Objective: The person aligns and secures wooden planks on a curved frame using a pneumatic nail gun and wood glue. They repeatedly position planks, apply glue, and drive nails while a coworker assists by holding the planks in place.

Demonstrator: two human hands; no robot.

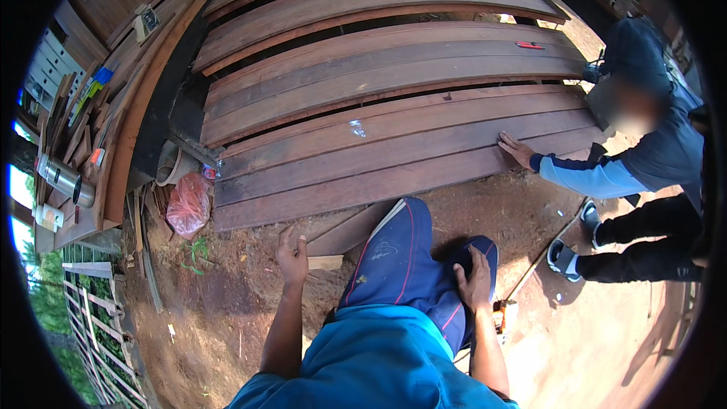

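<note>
My left hand (292,257) is raised over the dirt, empty, with its fingers slightly bent and apart. Just right of it lies a short pale wood block (326,262), beside a dark board (350,233) that runs behind my leg. My right hand (475,279) rests on my bent right knee, fingers stretched out and holding nothing. In front of my knees stretch long reddish-brown planks (409,144), laid side by side in raised rows. A small shiny clear packet (357,129) lies on the nearest row. Farther back on the planks is a red-handled tool (530,45).
At right a co-worker (644,159) bends over, one hand (517,151) flat on the near planks. A pink plastic bag (188,204) sits at the planks' left end. A steel flask (67,180) lies on the left ledge. An orange tool (505,316), partly hidden, is beside my right forearm.
</note>
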